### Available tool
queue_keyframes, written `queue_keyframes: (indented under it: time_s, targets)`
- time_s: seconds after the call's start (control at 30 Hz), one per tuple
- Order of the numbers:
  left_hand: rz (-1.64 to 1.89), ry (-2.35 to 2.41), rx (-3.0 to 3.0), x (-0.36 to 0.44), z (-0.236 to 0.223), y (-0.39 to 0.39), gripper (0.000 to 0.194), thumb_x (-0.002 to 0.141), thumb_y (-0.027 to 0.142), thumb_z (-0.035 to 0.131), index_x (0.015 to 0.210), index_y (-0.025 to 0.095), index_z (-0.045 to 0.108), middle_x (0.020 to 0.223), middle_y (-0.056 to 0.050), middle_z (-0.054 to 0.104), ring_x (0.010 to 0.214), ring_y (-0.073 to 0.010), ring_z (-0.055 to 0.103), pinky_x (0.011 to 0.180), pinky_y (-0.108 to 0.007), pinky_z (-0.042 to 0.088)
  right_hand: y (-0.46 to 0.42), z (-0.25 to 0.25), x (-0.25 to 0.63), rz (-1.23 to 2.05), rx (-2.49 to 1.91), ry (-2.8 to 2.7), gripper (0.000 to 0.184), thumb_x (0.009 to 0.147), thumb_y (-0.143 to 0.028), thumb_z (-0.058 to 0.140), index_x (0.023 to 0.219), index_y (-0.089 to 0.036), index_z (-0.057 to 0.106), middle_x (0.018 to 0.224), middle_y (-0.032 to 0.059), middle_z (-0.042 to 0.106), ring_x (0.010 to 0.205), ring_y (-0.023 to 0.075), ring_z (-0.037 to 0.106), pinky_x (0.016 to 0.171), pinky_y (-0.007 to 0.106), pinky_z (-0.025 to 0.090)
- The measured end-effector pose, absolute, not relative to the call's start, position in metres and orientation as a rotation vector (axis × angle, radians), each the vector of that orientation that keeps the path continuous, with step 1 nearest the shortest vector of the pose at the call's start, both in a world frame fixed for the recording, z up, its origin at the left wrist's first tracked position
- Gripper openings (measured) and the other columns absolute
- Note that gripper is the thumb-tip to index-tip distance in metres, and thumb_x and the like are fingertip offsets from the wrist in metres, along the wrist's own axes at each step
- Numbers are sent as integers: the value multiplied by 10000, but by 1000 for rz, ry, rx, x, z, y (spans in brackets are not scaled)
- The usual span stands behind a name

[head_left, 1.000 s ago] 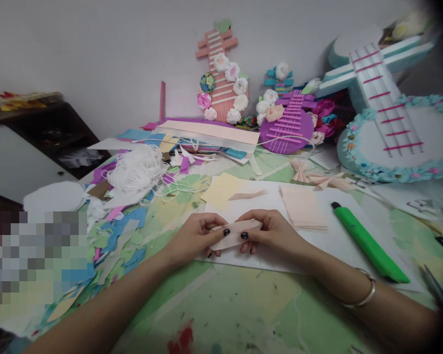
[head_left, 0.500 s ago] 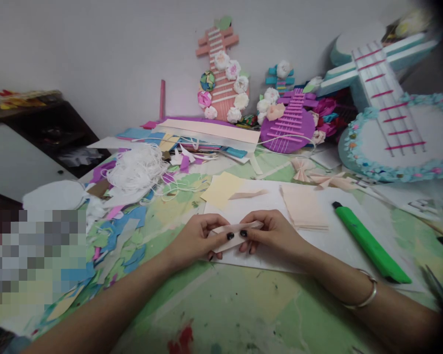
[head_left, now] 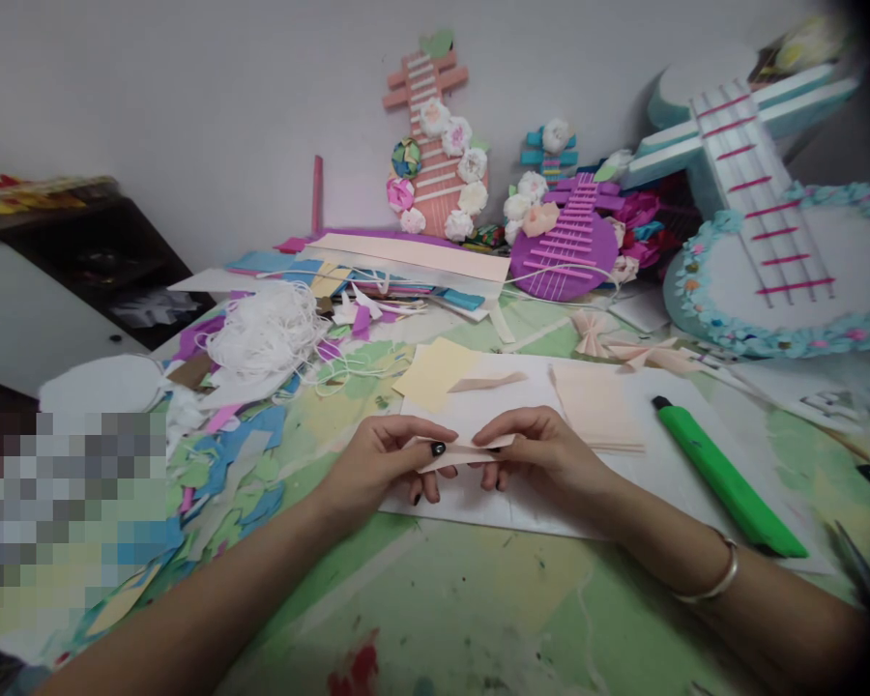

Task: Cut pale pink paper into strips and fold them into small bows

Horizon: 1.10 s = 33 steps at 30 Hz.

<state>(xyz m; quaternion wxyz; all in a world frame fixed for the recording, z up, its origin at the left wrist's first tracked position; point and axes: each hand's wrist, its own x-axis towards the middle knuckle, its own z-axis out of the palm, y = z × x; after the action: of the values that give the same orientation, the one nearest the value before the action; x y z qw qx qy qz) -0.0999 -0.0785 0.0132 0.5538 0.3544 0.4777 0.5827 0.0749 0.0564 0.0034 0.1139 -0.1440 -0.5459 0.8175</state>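
Observation:
My left hand (head_left: pixel 381 464) and my right hand (head_left: pixel 543 454) pinch the two ends of a narrow folded strip of pale peach paper (head_left: pixel 460 452), held just above a white sheet (head_left: pixel 478 503) on the green table. The strip lies nearly edge-on between thumbs and forefingers. A stack of peach paper squares (head_left: pixel 594 406) rests just right of my right hand, and a pale yellow square (head_left: pixel 435 372) lies behind the hands. A gold bangle (head_left: pixel 717 580) sits on my right wrist.
A green utility knife (head_left: pixel 725 478) lies to the right. White string (head_left: pixel 268 333) and coloured paper scraps (head_left: pixel 239 474) spread at left. Foam guitar-shaped crafts (head_left: pixel 435 145) with paper flowers lean on the wall; a large teal foam one (head_left: pixel 775 261) stands at right.
Both hands have turned the peach strip from showing its flat face to lying nearly edge-on, narrower than before. The hands stay in the same spot.

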Motion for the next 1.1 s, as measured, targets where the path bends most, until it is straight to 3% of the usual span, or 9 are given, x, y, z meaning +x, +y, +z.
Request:
queue_keyframes:
  time_s: [0.17,0.5,0.83,1.0,1.1]
  targets:
    - [1408,1065,801,-99,13,-81,120,717,119,677,811,135,750,633,-67,695,533,-126,637,493,-181,472,56,4,75,2445,-361,-1503,152,746,-77,601,849,-134,697,673,65,710,642,127,661,619,214,481]
    - [1386,1058,876,-98,17,-80,158,635,55,642,726,115,755,597,-44,651,525,-100,585,498,-174,415,54,4,73,2505,-376,-1378,121,700,-58,601,770,-129,670,605,31,646,575,99,595,577,200,400]
    - [1397,1015,784,-101,10,-81,99,683,143,700,771,104,725,689,-65,659,568,-114,596,512,-188,403,51,7,72,2482,-378,-1366,187,635,-107,530,755,-95,673,573,70,625,557,150,585,552,253,387]
    - [1374,1098,810,-99,11,-80,165,735,263,720,749,100,697,638,-51,631,540,-104,565,487,-188,389,49,6,70,2384,-443,-1410,170,807,-265,580,732,-124,636,589,43,594,549,133,557,543,260,376]
    - [1326,1310,873,-98,12,-78,199,753,302,720,750,106,686,552,-25,603,479,-79,509,450,-174,357,48,3,69,2287,-502,-1520,148,801,-286,660,786,-161,581,603,-3,580,542,99,521,547,238,361]
